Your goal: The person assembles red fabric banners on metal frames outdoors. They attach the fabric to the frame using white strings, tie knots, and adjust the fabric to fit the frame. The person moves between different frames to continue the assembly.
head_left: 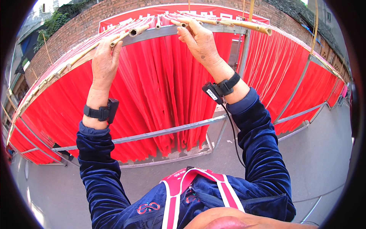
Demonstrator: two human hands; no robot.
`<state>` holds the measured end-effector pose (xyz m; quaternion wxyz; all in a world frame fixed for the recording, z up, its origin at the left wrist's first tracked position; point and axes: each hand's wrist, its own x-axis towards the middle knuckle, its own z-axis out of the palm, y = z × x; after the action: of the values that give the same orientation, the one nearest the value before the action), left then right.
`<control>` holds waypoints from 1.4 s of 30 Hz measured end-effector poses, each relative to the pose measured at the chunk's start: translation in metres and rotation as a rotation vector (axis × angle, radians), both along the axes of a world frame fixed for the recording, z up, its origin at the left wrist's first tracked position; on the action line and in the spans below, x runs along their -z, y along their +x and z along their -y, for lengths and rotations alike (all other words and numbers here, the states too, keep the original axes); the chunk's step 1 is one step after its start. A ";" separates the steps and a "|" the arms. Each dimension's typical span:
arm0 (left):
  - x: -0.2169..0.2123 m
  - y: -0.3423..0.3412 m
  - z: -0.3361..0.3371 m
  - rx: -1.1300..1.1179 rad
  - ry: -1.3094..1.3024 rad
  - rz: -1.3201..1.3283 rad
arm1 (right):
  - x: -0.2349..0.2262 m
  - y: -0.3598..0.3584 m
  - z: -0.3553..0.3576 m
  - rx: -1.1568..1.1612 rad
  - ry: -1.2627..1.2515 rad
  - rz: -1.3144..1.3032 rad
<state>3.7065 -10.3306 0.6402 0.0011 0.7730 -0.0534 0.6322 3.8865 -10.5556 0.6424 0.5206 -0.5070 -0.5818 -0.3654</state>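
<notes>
Both arms are raised to the top rail of a metal rack. My left hand (pixel 103 63) is closed around the end of a thin bamboo pole (pixel 119 39), its thumb along the side. To the right, my right hand (pixel 203 42) has its fingers bent over another bamboo pole end (pixel 179 23); part of the grip is hidden behind the fingers. Between the hands, a thicker hollow bamboo pole (pixel 138 30) juts out over the rail. Long red strips or strands (pixel 164 84) hang in dense folds below the poles.
The metal rack (pixel 167 131) has a lower crossbar in front of my body. More bamboo poles (pixel 244 25) lie along the top at right, with red strands (pixel 274 65) under them. Behind stand a red banner (pixel 225 9) and a brick wall (pixel 84 26). A black cable (pixel 234 133) dangles from my right wrist.
</notes>
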 end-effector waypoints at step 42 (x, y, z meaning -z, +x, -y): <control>-0.001 0.006 0.000 -0.013 0.009 0.010 | 0.023 0.043 0.060 0.162 0.310 -0.166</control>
<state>3.7127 -10.3310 0.6412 -0.0067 0.7702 -0.0510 0.6357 3.9291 -10.6153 0.6197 0.6074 -0.4943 -0.4308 -0.4485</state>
